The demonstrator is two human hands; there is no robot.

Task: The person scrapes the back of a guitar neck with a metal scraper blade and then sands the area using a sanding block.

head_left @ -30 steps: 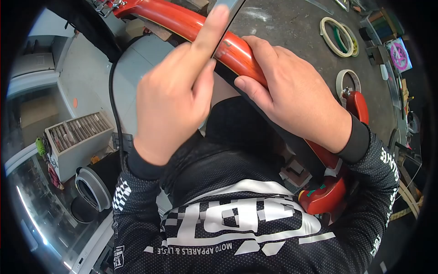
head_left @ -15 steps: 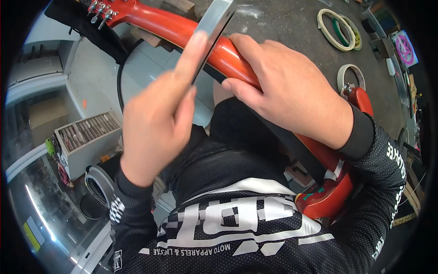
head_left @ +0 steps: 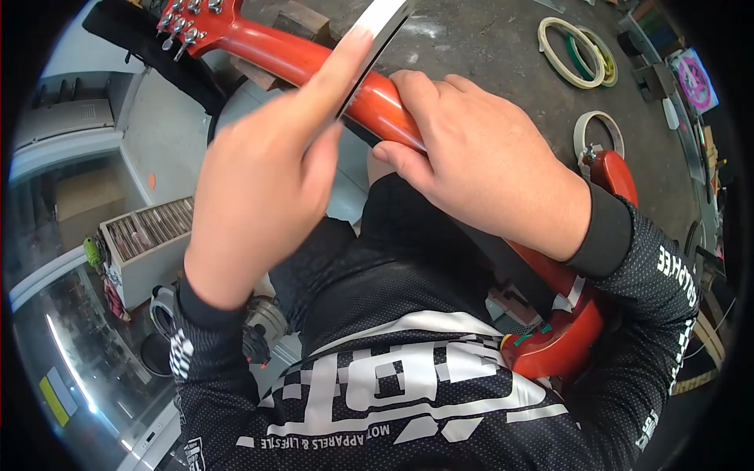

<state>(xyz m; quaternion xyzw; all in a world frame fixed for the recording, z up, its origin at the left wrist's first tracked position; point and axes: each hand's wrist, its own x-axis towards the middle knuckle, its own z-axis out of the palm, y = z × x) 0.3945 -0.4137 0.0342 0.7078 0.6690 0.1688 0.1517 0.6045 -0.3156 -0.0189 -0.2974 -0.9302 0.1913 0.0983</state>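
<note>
A red electric guitar lies across my lap and the bench, its neck back side up. The headstock with metal tuners is at the upper left; part of the red body shows at the lower right. My left hand is closed on a flat, straight-edged pale metal bar, index finger stretched along it. The bar crosses the neck at a slant; whether it touches is unclear. Just beside it, my right hand wraps round the neck, thumb on the near side.
Wooden blocks sit by the neck on the dark bench. Rolls of tape lie toward the back right, another tape roll near the guitar's horn. A white box of packets stands at the left by a glass case.
My left hand and the bar have shifted slightly, the fingertip moving up and right along the view. My right hand stays on the neck, a little to the left in view.
</note>
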